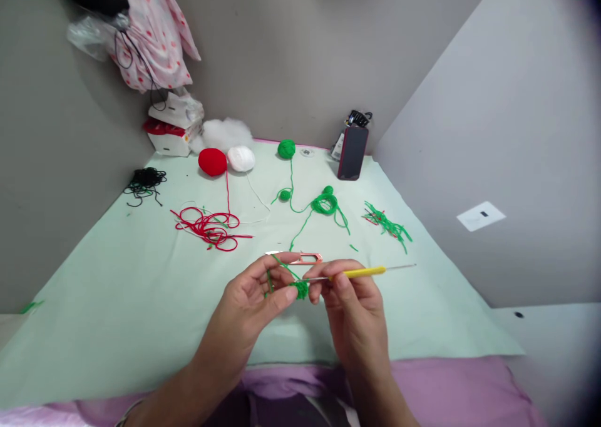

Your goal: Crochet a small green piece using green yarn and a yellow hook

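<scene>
My left hand pinches a small green crochet piece between thumb and fingers, with green yarn running over its raised index finger. In my right hand is a crochet hook with a yellow handle and a thin metal end on each side. The hook's left tip meets the top of the green piece; whether it is inside a stitch I cannot tell. Just beyond my hands lie scissors with an orange handle, partly hidden by my left fingers. A green strand leads back to a coil of green yarn.
Red, white and green yarn balls sit at the back. Loose red yarn and black yarn lie left, green scraps right. A phone stands upright near the wall. Boxes fill the back left corner.
</scene>
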`<state>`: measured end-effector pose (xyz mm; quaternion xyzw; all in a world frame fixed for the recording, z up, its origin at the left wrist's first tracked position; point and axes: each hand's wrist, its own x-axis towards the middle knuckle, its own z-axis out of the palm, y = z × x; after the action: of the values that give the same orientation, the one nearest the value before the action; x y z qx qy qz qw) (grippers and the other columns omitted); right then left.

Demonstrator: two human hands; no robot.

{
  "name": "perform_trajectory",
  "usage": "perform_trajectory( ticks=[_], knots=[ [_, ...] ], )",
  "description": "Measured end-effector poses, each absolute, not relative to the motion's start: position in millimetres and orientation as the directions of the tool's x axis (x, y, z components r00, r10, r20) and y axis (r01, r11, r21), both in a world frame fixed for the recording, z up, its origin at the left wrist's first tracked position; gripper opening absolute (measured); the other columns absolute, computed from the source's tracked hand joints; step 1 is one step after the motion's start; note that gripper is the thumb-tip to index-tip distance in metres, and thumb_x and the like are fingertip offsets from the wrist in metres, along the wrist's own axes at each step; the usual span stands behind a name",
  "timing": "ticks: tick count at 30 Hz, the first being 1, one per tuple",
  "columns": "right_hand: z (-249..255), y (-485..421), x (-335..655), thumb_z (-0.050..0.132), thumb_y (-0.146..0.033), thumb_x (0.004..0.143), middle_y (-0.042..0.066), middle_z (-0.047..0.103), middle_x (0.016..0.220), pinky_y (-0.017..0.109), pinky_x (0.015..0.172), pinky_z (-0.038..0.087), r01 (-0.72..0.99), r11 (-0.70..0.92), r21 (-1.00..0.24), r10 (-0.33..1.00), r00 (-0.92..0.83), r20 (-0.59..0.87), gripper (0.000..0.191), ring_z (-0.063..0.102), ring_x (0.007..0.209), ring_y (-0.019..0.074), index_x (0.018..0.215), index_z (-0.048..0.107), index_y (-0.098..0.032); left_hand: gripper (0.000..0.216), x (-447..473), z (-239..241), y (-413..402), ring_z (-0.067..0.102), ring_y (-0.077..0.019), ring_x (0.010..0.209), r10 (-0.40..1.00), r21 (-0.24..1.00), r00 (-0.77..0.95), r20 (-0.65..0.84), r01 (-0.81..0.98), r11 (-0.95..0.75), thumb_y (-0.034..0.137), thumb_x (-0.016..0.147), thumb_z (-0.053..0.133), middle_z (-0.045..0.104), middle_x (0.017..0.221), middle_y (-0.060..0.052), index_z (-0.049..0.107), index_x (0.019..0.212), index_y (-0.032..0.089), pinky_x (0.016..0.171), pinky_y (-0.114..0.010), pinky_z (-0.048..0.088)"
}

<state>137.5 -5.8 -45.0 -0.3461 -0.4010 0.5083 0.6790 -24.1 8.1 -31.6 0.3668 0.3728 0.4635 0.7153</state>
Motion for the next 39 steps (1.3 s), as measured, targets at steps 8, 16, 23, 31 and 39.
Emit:
perform_trajectory(
  ticks=[8, 16, 23, 31, 39],
  knots=[
    [-45.8, -11.7, 145.4, 0.067, -0.034, 0.108, 0.005, 0.083, 0.092, 0.030, 0.070, 0.062, -0.277, 0.304, -0.912, 0.952, 0.128, 0.278, 0.018, 0.075, 0.073, 0.0158, 0.099, 0.078, -0.023, 0.024, -24.8, -29.8, 7.6, 0.059, -0.0152, 0.089, 0.925, 0.868, 0.320, -0.205, -0.377, 0.323, 0.027, 0.094, 0.079, 0.065, 0.086, 0.003, 0.086, 0.117, 0.032, 0.090, -0.026, 0.045],
    [-51.8, -25.3, 153.2, 0.057, -0.011, 0.108, 0.007, 0.084, 0.107, 0.037, 0.084, 0.065, 0.215, 0.603, -0.769, 0.788, -0.006, 0.616, 0.028, 0.078, 0.100, 0.0218, 0.121, 0.076, -0.027, 0.027, -22.1, -30.2, 5.0, 0.060, -0.0152, 0.084, 0.941, 0.892, 0.272, -0.199, -0.347, 0.289, 0.026, 0.087, 0.088, 0.067, 0.083, 0.003, 0.085, 0.114, 0.030, 0.082, -0.026, 0.048],
    [-49.4, -24.0, 147.7, 0.058, -0.022, 0.111, 0.007, 0.084, 0.104, 0.038, 0.075, 0.066, 0.057, 0.564, -0.824, 0.811, 0.149, 0.566, 0.020, 0.078, 0.087, 0.0212, 0.115, 0.077, -0.027, 0.026, -24.4, -27.1, 3.0, 0.062, -0.0140, 0.084, 0.937, 0.875, 0.304, -0.175, -0.387, 0.289, 0.030, 0.091, 0.086, 0.067, 0.082, 0.004, 0.085, 0.116, 0.032, 0.085, -0.025, 0.049],
    [-43.6, -23.7, 148.0, 0.058, -0.022, 0.111, 0.006, 0.083, 0.098, 0.038, 0.076, 0.067, 0.052, 0.544, -0.837, 0.830, 0.114, 0.546, 0.020, 0.078, 0.086, 0.0212, 0.113, 0.077, -0.027, 0.026, -25.0, -28.2, 3.9, 0.059, -0.0155, 0.083, 0.945, 0.897, 0.275, -0.179, -0.348, 0.272, 0.028, 0.092, 0.083, 0.066, 0.082, 0.002, 0.085, 0.118, 0.031, 0.082, -0.026, 0.048],
    [-42.6, -28.4, 151.2, 0.054, -0.016, 0.110, 0.008, 0.085, 0.104, 0.040, 0.078, 0.067, 0.256, 0.637, -0.727, 0.757, -0.027, 0.653, 0.029, 0.080, 0.094, 0.0231, 0.125, 0.075, -0.029, 0.028, -23.6, -26.6, 2.5, 0.065, -0.0167, 0.083, 0.974, 0.951, 0.189, -0.127, -0.255, 0.174, 0.025, 0.086, 0.089, 0.070, 0.082, 0.003, 0.084, 0.113, 0.031, 0.087, -0.029, 0.051]
  ],
)
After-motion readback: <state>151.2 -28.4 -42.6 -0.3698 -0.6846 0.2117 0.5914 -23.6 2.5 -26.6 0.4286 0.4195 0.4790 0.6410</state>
